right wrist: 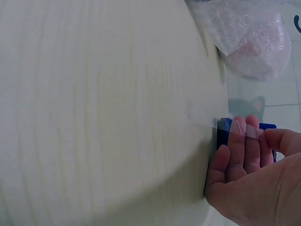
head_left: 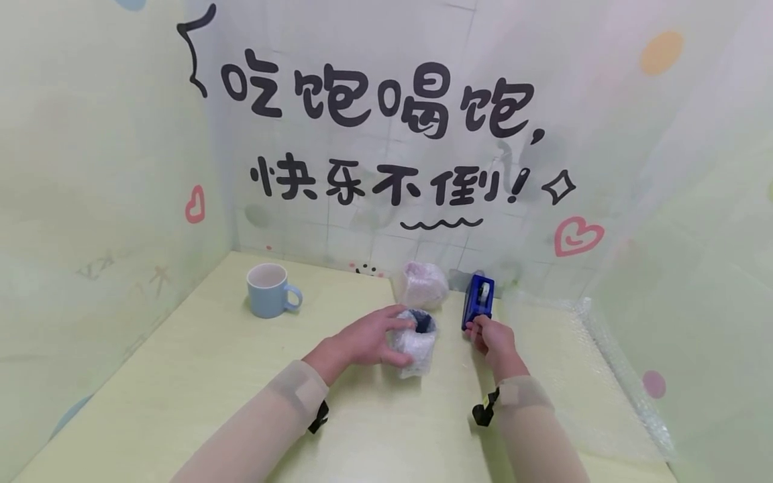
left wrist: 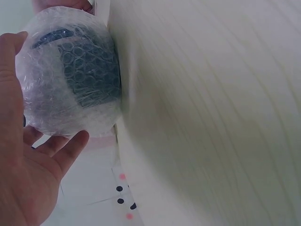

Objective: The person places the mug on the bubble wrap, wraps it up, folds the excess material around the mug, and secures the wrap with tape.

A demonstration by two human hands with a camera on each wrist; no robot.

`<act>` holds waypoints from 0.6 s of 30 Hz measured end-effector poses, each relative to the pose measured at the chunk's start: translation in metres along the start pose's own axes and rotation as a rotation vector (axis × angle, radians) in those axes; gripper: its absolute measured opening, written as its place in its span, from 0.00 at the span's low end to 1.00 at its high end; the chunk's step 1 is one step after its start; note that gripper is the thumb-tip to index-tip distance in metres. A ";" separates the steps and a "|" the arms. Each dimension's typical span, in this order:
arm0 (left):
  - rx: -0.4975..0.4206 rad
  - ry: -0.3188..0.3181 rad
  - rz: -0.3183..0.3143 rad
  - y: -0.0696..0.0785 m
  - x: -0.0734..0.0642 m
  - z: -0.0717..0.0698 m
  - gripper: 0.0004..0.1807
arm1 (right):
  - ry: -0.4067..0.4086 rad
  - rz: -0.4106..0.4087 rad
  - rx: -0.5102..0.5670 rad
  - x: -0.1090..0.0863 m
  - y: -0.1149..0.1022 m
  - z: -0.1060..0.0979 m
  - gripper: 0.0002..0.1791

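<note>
The bubble-wrapped bundle (head_left: 417,355) is gripped by the fingers of the left hand (head_left: 367,337), upright on the table (head_left: 386,429). Over here, the right hand (head_left: 496,341) pinches a clear tape strip (right wrist: 243,129) at the blue dispenser (head_left: 474,300). Just behind the bundle sits a pinkish wrapped piece (head_left: 424,285); farther left, a light-blue mug (head_left: 266,298).

Mug (head_left: 266,298) far L on tbl (head_left: 181,376). Front wrapped bundle (head_left: 417,353) mid-tbl, L hand (head_left: 368,337) round its L side; rear wrapped bundle (head_left: 424,285) just behind, nr back wall (head_left: 338,238). Tape dispenser (head_left: 473,305) R of both, R hand (head_left: 494,337) at its near end w/ tape strip (right wrist: 237,126). Bubble-wrap sheet (head_left: 594,382) on tbl, far R.
</note>
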State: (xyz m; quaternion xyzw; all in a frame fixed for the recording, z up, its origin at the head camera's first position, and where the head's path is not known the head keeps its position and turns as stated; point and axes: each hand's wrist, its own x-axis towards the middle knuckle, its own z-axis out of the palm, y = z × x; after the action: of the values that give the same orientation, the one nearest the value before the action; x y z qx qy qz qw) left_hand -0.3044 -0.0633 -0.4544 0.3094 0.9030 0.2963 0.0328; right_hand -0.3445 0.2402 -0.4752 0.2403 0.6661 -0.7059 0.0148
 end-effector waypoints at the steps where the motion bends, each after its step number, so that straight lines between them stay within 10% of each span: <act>1: 0.002 -0.002 0.002 0.000 0.000 0.000 0.44 | 0.000 -0.007 -0.015 0.001 0.001 0.000 0.24; 18: -0.013 -0.008 0.004 0.002 -0.003 -0.001 0.30 | -0.163 -0.257 -0.192 -0.043 -0.017 0.000 0.22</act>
State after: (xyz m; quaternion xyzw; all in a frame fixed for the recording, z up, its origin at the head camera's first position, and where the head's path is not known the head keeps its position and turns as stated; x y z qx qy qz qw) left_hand -0.3013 -0.0643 -0.4532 0.3122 0.9003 0.3010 0.0379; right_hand -0.3123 0.2291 -0.4440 0.0925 0.7524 -0.6522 0.0012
